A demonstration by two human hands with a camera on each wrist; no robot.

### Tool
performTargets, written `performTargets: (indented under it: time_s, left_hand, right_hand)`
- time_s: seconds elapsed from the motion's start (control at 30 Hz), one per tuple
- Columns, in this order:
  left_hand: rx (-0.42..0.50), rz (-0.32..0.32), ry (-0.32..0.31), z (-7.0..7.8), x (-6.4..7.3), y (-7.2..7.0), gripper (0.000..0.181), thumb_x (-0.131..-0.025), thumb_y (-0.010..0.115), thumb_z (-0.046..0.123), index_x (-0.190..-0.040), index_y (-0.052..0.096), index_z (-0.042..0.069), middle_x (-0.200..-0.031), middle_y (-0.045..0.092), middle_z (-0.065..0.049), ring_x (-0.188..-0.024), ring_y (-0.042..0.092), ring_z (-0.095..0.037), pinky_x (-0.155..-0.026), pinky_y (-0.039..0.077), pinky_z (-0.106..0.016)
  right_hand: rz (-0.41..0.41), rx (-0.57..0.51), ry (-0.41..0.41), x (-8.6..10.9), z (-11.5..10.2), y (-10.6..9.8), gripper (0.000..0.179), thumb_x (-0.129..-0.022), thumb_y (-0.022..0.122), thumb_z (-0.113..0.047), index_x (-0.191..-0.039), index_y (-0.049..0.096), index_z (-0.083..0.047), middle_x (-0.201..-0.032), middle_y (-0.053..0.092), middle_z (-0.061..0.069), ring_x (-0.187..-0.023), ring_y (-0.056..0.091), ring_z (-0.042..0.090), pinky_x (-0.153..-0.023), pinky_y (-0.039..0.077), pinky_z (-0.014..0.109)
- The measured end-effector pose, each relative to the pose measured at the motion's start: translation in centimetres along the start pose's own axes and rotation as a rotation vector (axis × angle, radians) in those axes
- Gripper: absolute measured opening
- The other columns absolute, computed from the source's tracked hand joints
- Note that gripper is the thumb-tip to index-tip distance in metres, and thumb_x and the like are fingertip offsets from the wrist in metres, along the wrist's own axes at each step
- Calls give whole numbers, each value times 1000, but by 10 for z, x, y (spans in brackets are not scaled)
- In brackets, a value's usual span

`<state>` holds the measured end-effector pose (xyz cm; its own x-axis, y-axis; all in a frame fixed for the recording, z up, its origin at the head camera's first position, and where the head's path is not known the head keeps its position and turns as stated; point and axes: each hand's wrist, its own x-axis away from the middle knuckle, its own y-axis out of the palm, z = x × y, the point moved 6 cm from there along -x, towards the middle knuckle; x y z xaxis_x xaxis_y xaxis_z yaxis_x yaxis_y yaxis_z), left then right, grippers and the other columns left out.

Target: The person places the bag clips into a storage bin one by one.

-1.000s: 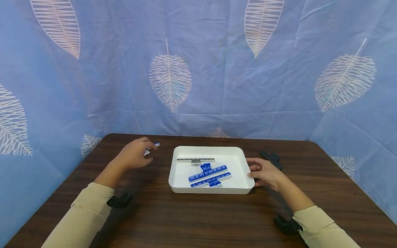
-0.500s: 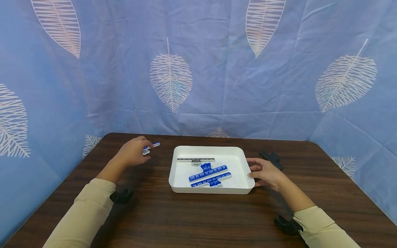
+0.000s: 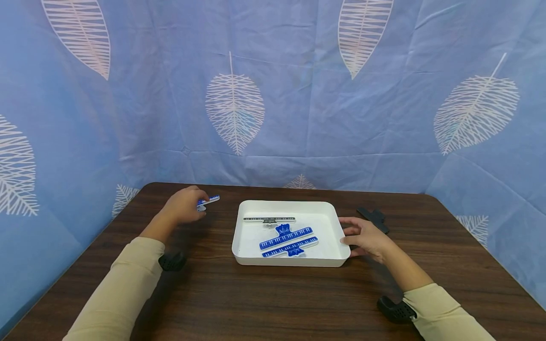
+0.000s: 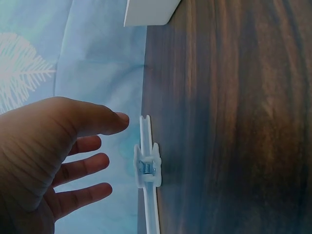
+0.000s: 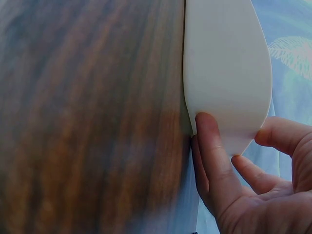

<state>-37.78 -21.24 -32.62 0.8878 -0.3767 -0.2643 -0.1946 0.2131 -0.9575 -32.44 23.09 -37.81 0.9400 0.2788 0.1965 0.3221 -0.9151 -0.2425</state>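
A white rectangular tray (image 3: pixel 281 262) sits flat below the head view's centre; a blue-and-white clip (image 3: pixel 214 199) slants leftward of centre.

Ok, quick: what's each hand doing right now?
Left hand: open, at the blue-and-white clip, not gripping it.
Right hand: open, touching the end of the white tray.

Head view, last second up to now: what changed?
The left grip has shifted slightly forward and to the left, and the left sleeve has swung forward and inward. More of the blue-and-white clip shows. Nothing visibly taken hold of or let go.

Same as before: right grip on the white tray, three clips inside, black clip beyond that grip.
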Motion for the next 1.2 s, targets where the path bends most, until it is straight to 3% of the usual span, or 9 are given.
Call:
performTargets:
  time_s: [0.47,1.0,1.2]
  left_hand:
    - [24,-115,-111,-15,-15,14,40,-80,76,17,-115,67,0,-104,63,-16,-87,57,-28,-85,49,-50]
    - [52,-198,-125,-25,-33,33,48,-78,71,11,-122,61,-5,-112,65,-21,-95,59,-32,-89,47,-49]
    - [84,-251,-174,-25,-32,39,51,-82,68,9,-128,55,-7,-116,62,-23,-93,58,-32,-89,47,-50]
  right_hand:
    - [9,3,2,0,1,-1,73,-88,66,1,-149,27,3,-126,54,27,-92,67,27,-69,58,44]
    - [16,22,1,0,1,-1,73,-88,67,0,-150,28,3,-128,52,29,-91,67,28,-68,58,43]
    - [16,23,3,0,1,0,73,-88,67,1,-150,28,3,-128,53,29,-91,67,28,-68,58,43]
